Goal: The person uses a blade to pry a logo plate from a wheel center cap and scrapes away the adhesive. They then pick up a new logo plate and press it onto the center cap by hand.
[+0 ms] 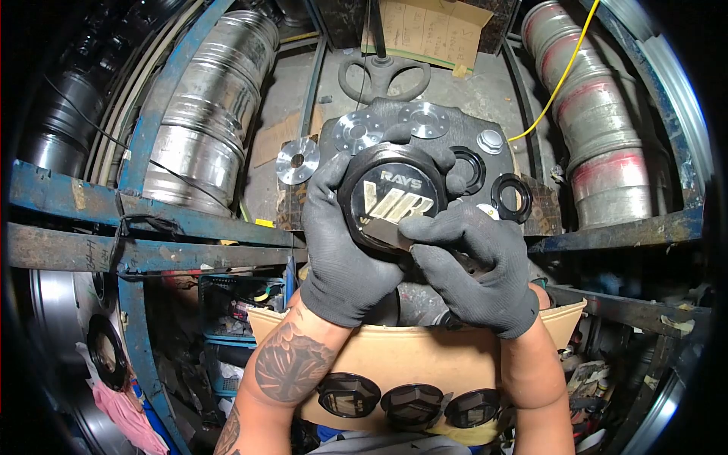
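My left hand (340,250), in a grey glove, grips a round black wheel centre cap (394,189) with pale "RAYS" lettering on its face. Its fingers curl around the cap's left and top rim. My right hand (474,265), also gloved, presses a small flat grey strip (388,233) against the lower edge of the cap's face. Both hands hold the cap up in front of me, above a cardboard box (409,356).
Three black caps (411,403) lie in a row below the cardboard box. Silver discs (297,160) and black rings (512,197) rest on a dark surface behind. Stacked metal wheel barrels (205,121) stand left and right, framed by blue steel rails (144,220).
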The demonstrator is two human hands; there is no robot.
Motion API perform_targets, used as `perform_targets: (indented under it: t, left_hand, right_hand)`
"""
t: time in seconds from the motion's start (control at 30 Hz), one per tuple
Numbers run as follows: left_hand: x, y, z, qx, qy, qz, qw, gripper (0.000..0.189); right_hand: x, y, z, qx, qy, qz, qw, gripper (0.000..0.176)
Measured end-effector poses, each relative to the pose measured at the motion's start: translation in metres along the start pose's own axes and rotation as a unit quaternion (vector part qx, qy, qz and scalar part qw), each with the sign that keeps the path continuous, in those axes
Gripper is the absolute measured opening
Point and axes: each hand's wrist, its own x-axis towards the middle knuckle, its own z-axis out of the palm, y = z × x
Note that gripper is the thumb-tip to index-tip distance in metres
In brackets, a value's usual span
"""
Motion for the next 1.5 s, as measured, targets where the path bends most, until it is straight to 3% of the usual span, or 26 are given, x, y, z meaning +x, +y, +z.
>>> perform_targets:
  t: [0.17, 0.37, 0.67, 0.8, 0.83, 0.93, 0.97, 1.07, 1.17, 1.37, 1.5]
  left_hand:
    - [-0.001, 0.000, -0.002, 0.017, -0.001, 0.007, 1.000, 0.058]
    - [-0.002, -0.001, -0.004, 0.014, 0.078, 0.034, 0.996, 0.057]
    - [-0.005, 0.000, -0.001, 0.009, 0.000, 0.041, 0.999, 0.056]
    - [-0.006, 0.000, 0.001, 0.009, -0.029, 0.046, 0.998, 0.063]
    - [-0.004, 0.001, -0.001, 0.063, 0.026, 0.077, 0.995, 0.066]
    - [-0.006, 0.001, 0.010, 0.035, 0.050, 0.081, 0.995, 0.070]
    - [-0.006, 0.002, 0.009, 0.037, 0.042, 0.077, 0.995, 0.071]
    - [-0.004, 0.000, 0.014, 0.021, 0.076, 0.110, 0.991, 0.073]
    - [-0.005, 0.004, 0.004, 0.041, 0.019, 0.091, 0.995, 0.073]
    - [-0.006, 0.004, 0.007, 0.065, 0.066, 0.140, 0.986, 0.069]
    - [-0.007, 0.006, 0.008, 0.063, 0.030, 0.139, 0.988, 0.069]
  right_hand:
    - [-0.001, -0.004, 0.002, 0.016, 0.002, 0.030, 0.999, 0.019]
    - [-0.002, -0.003, 0.004, 0.019, 0.014, 0.016, 1.000, 0.019]
    - [-0.003, -0.001, 0.008, 0.000, 0.027, -0.035, 0.999, 0.022]
    - [-0.002, 0.001, 0.008, -0.105, -0.009, -0.121, 0.987, 0.041]
    - [-0.001, -0.001, 0.011, -0.123, -0.001, -0.143, 0.982, 0.049]
    - [0.001, -0.008, 0.009, -0.195, -0.075, -0.129, 0.969, 0.049]
    - [0.004, -0.013, 0.006, -0.238, -0.144, -0.111, 0.954, 0.050]
    - [0.003, -0.013, 0.003, -0.254, -0.172, -0.111, 0.945, 0.052]
    - [-0.007, -0.001, 0.013, -0.234, -0.050, -0.205, 0.949, 0.054]
    - [-0.007, 0.000, 0.017, -0.250, -0.035, -0.244, 0.936, 0.050]
    - [-0.006, -0.004, 0.018, -0.254, -0.047, -0.246, 0.934, 0.046]
